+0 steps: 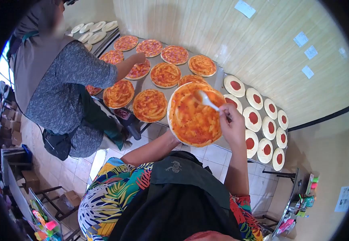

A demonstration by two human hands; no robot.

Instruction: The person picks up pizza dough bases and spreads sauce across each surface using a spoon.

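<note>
A round pizza base (198, 124) covered in red-orange sauce is held up in front of me. It rests on my left hand (172, 137), whose fingers are mostly hidden beneath it. My right hand (231, 119) is closed round the handle of a white spoon (209, 102). The spoon's bowl touches the sauce near the base's upper right. Just behind the held base, another sauced base (191, 79) is partly covered by it. To the right lie pale dough rounds (253, 117), each with a red sauce patch in the middle.
A co-worker (68, 76) stands at left, one hand (139, 59) over a topped pizza (137, 71). Several sauced bases (165, 75) cover the metal table (145, 85). Oval dough pieces (97, 37) lie at the far left. A wooden-panelled wall (206, 28) runs behind.
</note>
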